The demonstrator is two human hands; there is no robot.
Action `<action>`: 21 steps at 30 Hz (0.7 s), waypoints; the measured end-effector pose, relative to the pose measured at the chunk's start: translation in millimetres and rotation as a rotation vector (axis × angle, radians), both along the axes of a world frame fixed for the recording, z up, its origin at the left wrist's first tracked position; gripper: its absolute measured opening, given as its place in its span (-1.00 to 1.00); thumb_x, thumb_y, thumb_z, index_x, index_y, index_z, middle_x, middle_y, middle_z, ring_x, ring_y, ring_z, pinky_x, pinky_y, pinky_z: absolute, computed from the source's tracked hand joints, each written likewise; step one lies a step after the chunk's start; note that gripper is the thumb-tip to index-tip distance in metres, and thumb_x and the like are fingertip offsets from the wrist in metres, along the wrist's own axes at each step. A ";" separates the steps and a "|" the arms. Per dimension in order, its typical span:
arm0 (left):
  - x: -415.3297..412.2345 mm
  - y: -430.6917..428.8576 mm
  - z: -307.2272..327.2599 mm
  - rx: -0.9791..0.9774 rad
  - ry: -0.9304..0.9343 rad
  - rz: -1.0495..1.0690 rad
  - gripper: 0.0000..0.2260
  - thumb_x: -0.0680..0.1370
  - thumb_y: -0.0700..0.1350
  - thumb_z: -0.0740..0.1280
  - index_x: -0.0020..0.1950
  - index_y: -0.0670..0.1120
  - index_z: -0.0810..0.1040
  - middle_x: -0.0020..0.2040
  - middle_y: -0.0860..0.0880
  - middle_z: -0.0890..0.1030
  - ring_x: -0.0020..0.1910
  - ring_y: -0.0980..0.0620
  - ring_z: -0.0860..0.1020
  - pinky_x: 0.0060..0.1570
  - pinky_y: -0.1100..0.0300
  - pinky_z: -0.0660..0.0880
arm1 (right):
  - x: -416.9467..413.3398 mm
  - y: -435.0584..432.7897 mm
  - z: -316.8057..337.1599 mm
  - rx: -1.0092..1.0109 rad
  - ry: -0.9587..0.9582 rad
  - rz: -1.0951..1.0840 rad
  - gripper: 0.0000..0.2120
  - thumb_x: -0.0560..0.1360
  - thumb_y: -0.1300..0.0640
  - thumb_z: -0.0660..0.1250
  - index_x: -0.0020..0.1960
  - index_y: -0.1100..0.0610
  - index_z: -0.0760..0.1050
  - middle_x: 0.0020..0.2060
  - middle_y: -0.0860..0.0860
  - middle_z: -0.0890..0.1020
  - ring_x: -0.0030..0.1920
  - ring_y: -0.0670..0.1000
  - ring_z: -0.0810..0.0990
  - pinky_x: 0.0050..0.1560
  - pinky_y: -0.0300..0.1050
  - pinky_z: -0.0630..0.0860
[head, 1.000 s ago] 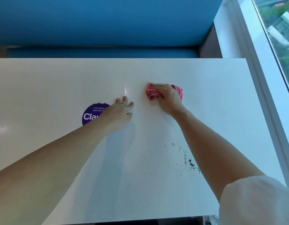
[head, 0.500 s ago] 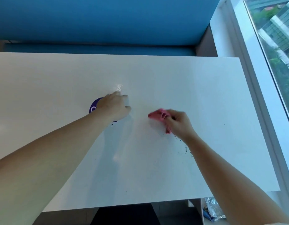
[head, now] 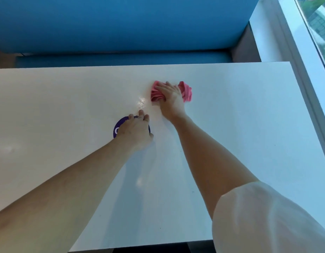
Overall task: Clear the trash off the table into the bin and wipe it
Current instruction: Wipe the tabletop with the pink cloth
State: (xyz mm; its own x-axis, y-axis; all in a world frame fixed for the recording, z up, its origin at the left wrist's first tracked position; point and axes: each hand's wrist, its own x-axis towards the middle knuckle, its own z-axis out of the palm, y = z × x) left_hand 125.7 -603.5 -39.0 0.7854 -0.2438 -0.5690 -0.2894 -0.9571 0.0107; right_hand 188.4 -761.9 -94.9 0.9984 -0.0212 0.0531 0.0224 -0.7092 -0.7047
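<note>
White and glossy, the table (head: 231, 125) is seen from above, and both bare forearms are stretched across it from the near edge. The right hand (head: 169, 98) is laid on a pink cloth (head: 186, 92), which is bunched beneath the palm; the fingers are bent over the top of it, the thumb is set against its left folds, and so the cloth is gripped and pressed down on the table. Folds of cloth are left showing on both sides of the hand. The cloth is found close to the far edge of the table, roughly midway between its left and right edges.

The left hand (head: 135, 131) is rested on the table nearer to the person and just to the left of the right wrist. Its fingers are loosely curled with the tips on the surface, and nothing is held in it. A round purple sticker (head: 117, 129) is largely covered by this hand. A bright glare (head: 141, 104) is seen on the surface between the two hands.

A white sleeve (head: 258, 216) is worn on the right upper arm. Beyond the far edge a blue bench (head: 121, 24) is seen, and past the right edge a window (head: 318, 24)
</note>
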 end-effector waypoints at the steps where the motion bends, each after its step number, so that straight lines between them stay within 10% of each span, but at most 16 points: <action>1: 0.7 0.8 -0.6 -0.001 0.004 -0.004 -0.40 0.66 0.04 0.14 0.65 -0.12 0.06 0.68 -0.08 0.00 0.55 -0.25 0.17 0.33 -0.11 0.42 | -0.3 4.0 -1.7 0.001 -0.001 0.081 -0.53 0.41 0.34 0.27 0.28 0.18 0.64 0.32 0.09 0.62 0.46 0.22 0.45 0.53 0.19 0.22; 10: 1.1 22.9 14.3 -0.269 0.080 0.170 -0.38 0.58 -0.25 0.13 0.65 0.07 0.22 0.67 0.09 0.12 0.62 -0.05 0.14 0.50 0.02 0.21 | -87.6 -28.9 10.7 0.070 0.020 0.345 -0.58 0.38 0.39 0.29 0.16 0.18 0.71 0.20 0.01 0.70 0.36 0.10 0.57 0.49 -0.10 0.33; 16: -3.3 8.8 17.7 -0.264 0.034 0.147 -0.70 0.56 -0.18 0.17 0.27 -0.08 0.51 0.40 -0.06 0.40 0.31 -0.17 0.42 0.11 0.04 0.38 | -162.2 -62.9 25.6 0.011 0.118 0.392 -0.64 0.35 0.33 0.28 -0.05 0.07 0.77 0.13 -0.13 0.71 0.35 -0.10 0.54 0.44 -0.04 0.42; 21: -48.6 -37.8 23.4 -0.731 -0.114 0.178 -0.63 0.61 -0.10 0.26 0.42 -0.06 0.52 0.42 -0.02 0.45 0.39 0.02 0.45 0.36 0.09 0.39 | -168.9 -69.1 42.3 -0.026 0.131 0.386 -0.70 0.36 0.26 0.27 -0.01 0.05 0.68 -0.07 -0.10 0.69 0.06 0.01 0.60 0.30 0.01 0.46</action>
State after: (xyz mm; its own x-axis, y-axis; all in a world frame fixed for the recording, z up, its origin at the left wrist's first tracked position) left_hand 77.1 -641.3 -15.6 0.8922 -0.3916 -0.2248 -0.1683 -0.7504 0.6392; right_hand 19.5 -831.0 -52.6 0.9310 0.3563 -0.0797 0.2015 -0.6835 -0.7016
